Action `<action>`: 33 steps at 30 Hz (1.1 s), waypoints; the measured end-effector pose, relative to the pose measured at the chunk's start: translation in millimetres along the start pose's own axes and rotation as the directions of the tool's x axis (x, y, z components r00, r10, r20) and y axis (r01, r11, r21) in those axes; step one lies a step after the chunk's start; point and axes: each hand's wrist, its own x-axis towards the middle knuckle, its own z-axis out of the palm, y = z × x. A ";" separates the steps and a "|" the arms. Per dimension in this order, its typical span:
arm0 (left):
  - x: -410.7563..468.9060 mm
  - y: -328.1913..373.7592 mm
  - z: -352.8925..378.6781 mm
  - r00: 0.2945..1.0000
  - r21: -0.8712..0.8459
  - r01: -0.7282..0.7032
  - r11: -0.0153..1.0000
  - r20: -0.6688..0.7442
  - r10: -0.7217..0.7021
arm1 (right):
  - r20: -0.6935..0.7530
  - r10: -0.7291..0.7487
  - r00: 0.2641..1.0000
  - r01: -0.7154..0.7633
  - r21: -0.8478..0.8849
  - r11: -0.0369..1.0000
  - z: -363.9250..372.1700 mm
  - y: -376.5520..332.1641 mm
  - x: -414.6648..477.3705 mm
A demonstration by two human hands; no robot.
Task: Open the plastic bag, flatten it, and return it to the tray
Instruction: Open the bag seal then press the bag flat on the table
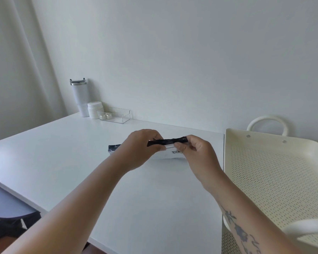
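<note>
A white plastic bag [170, 154] with a black top strip and a small dark logo lies on the white table [72, 153]. My left hand [141, 145] and my right hand [193, 149] both pinch the black strip at the bag's mouth and hold it just above the table. The left end of the bag sticks out behind my left wrist. The cream perforated tray [275, 173] with looped handles stands to the right of the table, apart from the bag.
At the table's far left corner stand a white tumbler [80, 98], a white jar [95, 110] and a clear plastic box [116, 114] with small items inside. A wall runs behind the table. A dark chair [9, 208] sits at lower left.
</note>
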 end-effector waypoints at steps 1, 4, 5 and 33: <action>1.3 -1.7 -3.3 1.000 -0.001 0.017 1.000 0.021 -0.017 | -0.010 0.000 1.000 0.000 0.004 1.000 -3.2 -0.7 1.3; 3.2 -3.0 -6.2 0.998 0.049 0.008 0.999 0.058 -0.011 | -0.005 0.008 1.000 -0.008 -0.035 0.999 -10.7 -2.1 4.4; 3.2 -1.7 -4.5 0.998 0.057 -0.019 0.998 0.055 0.016 | 0.017 0.013 1.000 -0.012 -0.073 0.997 -12.5 -1.3 4.7; -4.5 31.2 19.5 0.976 0.210 -0.142 0.967 -0.133 0.172 | 0.331 -0.205 0.921 0.389 -0.791 0.473 -39.9 -45.2 7.1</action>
